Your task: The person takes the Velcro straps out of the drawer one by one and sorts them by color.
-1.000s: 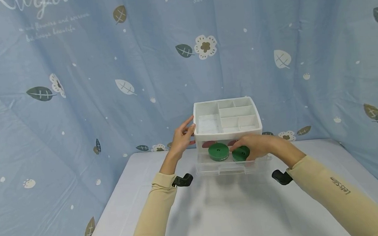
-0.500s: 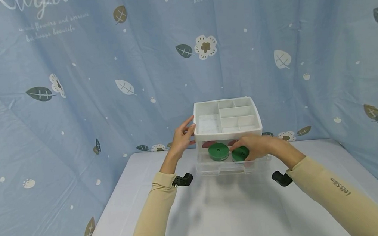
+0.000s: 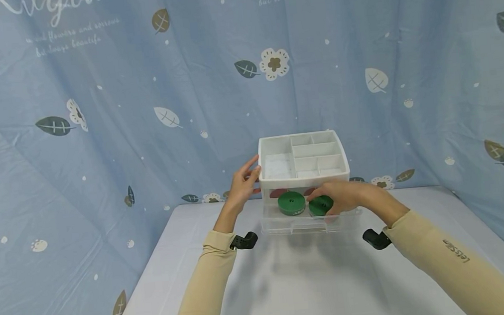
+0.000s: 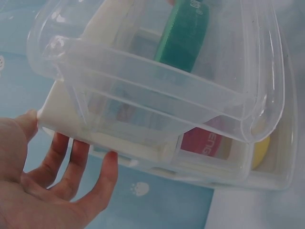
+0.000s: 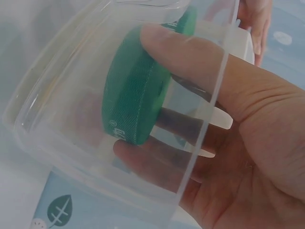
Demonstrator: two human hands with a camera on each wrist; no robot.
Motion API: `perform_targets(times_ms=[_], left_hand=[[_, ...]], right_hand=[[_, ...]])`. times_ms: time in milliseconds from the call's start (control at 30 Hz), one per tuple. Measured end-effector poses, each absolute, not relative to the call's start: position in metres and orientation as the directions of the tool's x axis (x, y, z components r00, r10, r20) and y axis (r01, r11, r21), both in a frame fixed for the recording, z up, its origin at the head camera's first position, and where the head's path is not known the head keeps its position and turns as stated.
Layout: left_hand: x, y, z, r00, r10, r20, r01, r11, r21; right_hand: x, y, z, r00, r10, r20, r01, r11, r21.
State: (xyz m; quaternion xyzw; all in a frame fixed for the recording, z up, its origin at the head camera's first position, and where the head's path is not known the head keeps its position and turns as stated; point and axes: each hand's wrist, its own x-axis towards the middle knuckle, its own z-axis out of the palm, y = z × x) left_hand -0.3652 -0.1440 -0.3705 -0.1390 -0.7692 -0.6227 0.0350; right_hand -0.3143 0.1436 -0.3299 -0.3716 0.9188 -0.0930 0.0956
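Note:
A small white organizer [image 3: 304, 180] stands on the table with its clear upper drawer [image 3: 309, 225] pulled out. Inside that drawer lie two green ribbon rolls, the left one [image 3: 291, 203] next to the right one [image 3: 320, 205]. My right hand [image 3: 344, 195] reaches into the drawer and grips the right-hand roll, thumb on one face and fingers around the other side, as the right wrist view shows on the ribbon roll [image 5: 131, 90]. My left hand [image 3: 239, 187] rests against the organizer's left side, fingers spread, fingertips touching its white wall [image 4: 66, 114].
The organizer's top tray [image 3: 278, 165] is divided into several compartments. Red rolls [image 3: 277, 193] show behind the green ones. Through the clear plastic, a red roll [image 4: 202, 140] and a yellow thing [image 4: 260, 151] appear lower down. A blue patterned curtain [image 3: 209, 81] hangs behind the white table [image 3: 291, 294].
The right-hand ribbon roll has shifted very slightly in my right hand's grip. My left hand and the organizer have stayed in place.

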Motion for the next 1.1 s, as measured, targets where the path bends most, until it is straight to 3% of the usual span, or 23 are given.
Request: perform_targets(times_ms=[300,533,1100], left_hand=[[-0.365,-0.144,-0.371,-0.958,0.166,0.233,0.263,0.190,0.946],[-0.366,-0.144,-0.372,-0.956,0.170,0.240,0.271,0.190,0.944],[-0.365,-0.144,-0.370,-0.957,0.170,0.235,0.268,0.208,0.941]], right_hand=[[-0.314,0.148,-0.323,-0.680,-0.727,-0.097,-0.678,0.673,-0.294],[-0.312,0.153,-0.314,-0.715,-0.681,-0.157,-0.596,0.711,-0.372],[-0.305,0.164,-0.297,-0.691,-0.709,-0.139,-0.597,0.669,-0.443]])
